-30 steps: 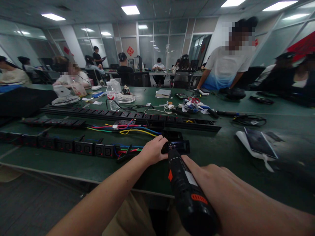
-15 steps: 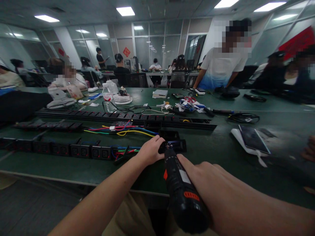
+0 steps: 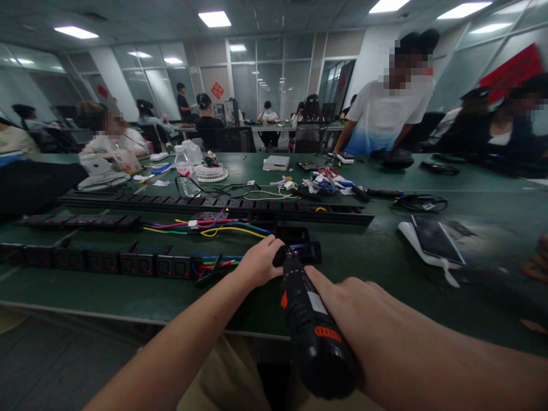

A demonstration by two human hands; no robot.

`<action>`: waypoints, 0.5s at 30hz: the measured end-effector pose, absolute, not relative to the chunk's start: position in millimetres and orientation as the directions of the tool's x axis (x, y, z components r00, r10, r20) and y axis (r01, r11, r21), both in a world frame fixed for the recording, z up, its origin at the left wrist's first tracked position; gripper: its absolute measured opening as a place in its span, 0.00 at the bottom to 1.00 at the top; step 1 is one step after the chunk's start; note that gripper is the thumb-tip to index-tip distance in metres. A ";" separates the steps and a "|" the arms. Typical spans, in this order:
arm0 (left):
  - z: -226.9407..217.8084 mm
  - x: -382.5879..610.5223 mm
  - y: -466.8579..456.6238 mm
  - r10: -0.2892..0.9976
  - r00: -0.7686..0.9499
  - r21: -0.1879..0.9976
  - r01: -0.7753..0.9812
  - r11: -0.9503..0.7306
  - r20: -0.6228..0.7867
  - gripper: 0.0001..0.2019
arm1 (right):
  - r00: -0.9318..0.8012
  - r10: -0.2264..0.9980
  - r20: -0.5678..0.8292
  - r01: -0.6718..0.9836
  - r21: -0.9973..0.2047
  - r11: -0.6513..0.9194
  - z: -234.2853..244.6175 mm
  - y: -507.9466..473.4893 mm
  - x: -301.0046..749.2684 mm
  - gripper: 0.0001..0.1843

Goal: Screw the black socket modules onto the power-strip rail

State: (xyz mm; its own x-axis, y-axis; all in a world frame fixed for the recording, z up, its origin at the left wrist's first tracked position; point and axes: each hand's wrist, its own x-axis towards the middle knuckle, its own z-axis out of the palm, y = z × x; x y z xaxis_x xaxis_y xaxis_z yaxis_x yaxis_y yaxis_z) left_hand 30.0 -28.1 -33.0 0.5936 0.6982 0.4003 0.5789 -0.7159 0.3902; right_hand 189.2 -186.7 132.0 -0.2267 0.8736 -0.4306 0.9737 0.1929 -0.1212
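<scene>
My right hand [image 3: 342,302] is wrapped round a black and orange electric screwdriver [image 3: 314,325], whose tip points away from me. That tip meets a small black housing [image 3: 310,251] on the bench, though the exact contact point is hidden. With fingers closed, my left hand [image 3: 261,260] grips the left side of the same housing. Red, green and blue wires [image 3: 226,262] run from behind my left hand to a row of black socket modules [image 3: 154,265]. Yellow and blue wires [image 3: 231,228] lie just beyond.
A long black socket strip [image 3: 240,206] crosses the green bench [image 3: 363,285]. A water bottle [image 3: 187,177], a fan grille [image 3: 212,173] and scissors [image 3: 329,173] lie behind it. To the right are a phone-like device [image 3: 436,240] and another person's hand [image 3: 537,262]. A person [image 3: 381,120] stands opposite.
The whole view has shifted slightly to the left. Both hands keep their hold, and the screwdriver stays against the black housing.
</scene>
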 end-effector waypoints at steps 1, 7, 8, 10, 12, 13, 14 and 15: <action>-32.9 30.0 -28.2 0.699 0.592 0.392 0.578 -0.715 0.402 0.15 | -0.223 0.872 -0.436 0.975 -0.116 0.191 131.9 -186.8 188.8 0.44; -31.2 29.8 -29.5 0.693 0.598 0.386 0.576 -0.721 0.403 0.15 | -0.246 0.892 -0.379 0.967 -0.156 0.201 129.9 -185.6 188.7 0.43; -31.1 29.7 -29.7 0.692 0.599 0.383 0.575 -0.722 0.404 0.15 | -0.247 0.893 -0.376 0.966 -0.164 0.199 129.7 -185.4 188.9 0.42; -31.0 29.6 -29.9 0.691 0.601 0.378 0.578 -0.723 0.402 0.15 | -0.245 0.895 -0.373 0.966 -0.169 0.194 129.7 -185.3 189.2 0.41; -31.2 29.4 -29.8 0.695 0.601 0.374 0.585 -0.719 0.396 0.16 | -0.229 0.898 -0.377 0.971 -0.151 0.185 130.1 -185.3 189.2 0.42; -31.2 29.4 -29.7 0.697 0.600 0.374 0.589 -0.717 0.392 0.16 | -0.222 0.898 -0.381 0.974 -0.139 0.181 130.5 -185.3 189.1 0.42; -31.3 29.3 -29.5 0.700 0.599 0.374 0.591 -0.714 0.389 0.16 | -0.223 0.896 -0.385 0.974 -0.136 0.184 130.9 -185.2 189.1 0.42; -31.3 29.3 -29.3 0.701 0.598 0.375 0.593 -0.713 0.388 0.16 | -0.231 0.894 -0.384 0.972 -0.141 0.190 131.3 -185.1 189.1 0.42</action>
